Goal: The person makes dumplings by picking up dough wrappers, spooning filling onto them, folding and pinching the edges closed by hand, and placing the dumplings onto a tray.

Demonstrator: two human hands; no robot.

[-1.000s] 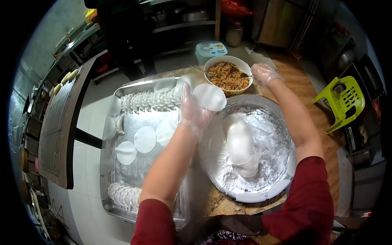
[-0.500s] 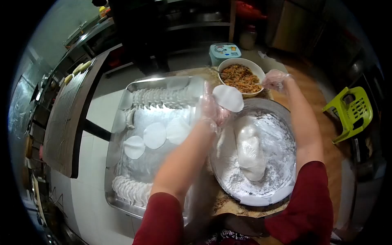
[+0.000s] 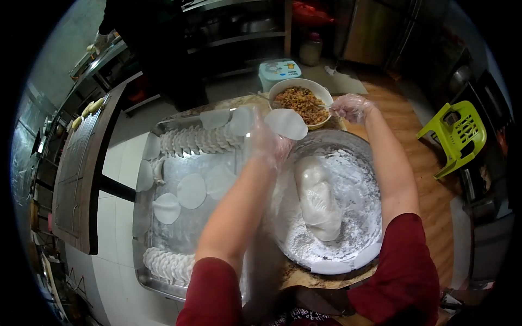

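My left hand (image 3: 266,142), in a clear plastic glove and slightly blurred, holds a round white dumpling wrapper (image 3: 287,124) on its fingers, beside the filling bowl. My gloved right hand (image 3: 353,107) is closed at the right rim of the white bowl (image 3: 329,98); what it grips is too small to make out. Chopped brown-orange filling (image 3: 300,104) sits in the bowl. Left of my left arm is a metal tray (image 3: 142,239) with rows of folded dumplings (image 3: 198,142) and loose wrappers (image 3: 191,191). A plastic-covered lump of dough (image 3: 319,204) lies in a floured round pan (image 3: 367,157).
A blue lidded box (image 3: 280,70) stands behind the bowl. At right is a green plastic chair (image 3: 459,136). A dark side table (image 3: 76,174) stands left of the tray. A person in dark clothing (image 3: 152,49) is at the back.
The view has turned slightly right, so most things sit further left. The left hand still holds the wrapper, and the right hand stays at the bowl's rim.
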